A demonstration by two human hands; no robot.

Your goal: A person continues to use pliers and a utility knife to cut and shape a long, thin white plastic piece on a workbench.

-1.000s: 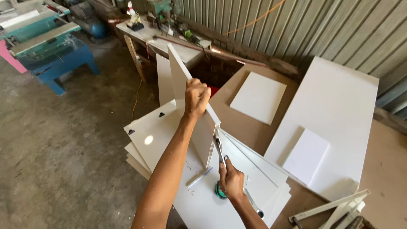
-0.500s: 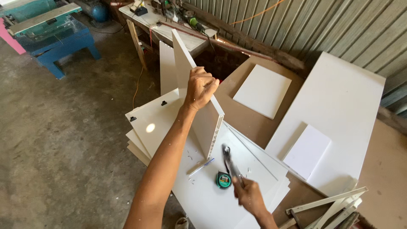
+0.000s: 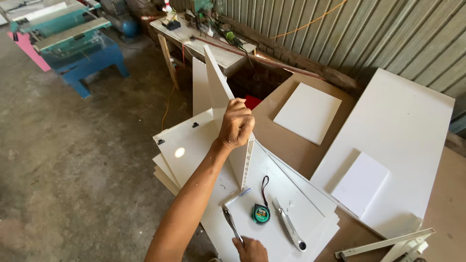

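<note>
A green tape measure (image 3: 261, 214) lies just beside a grey utility knife (image 3: 288, 230) on the stacked white sheets (image 3: 194, 145). A small white square panel (image 3: 307, 112) rests on brown board, and a blue machine stand (image 3: 85, 68) sits on the concrete floor (image 3: 73, 170).
</note>
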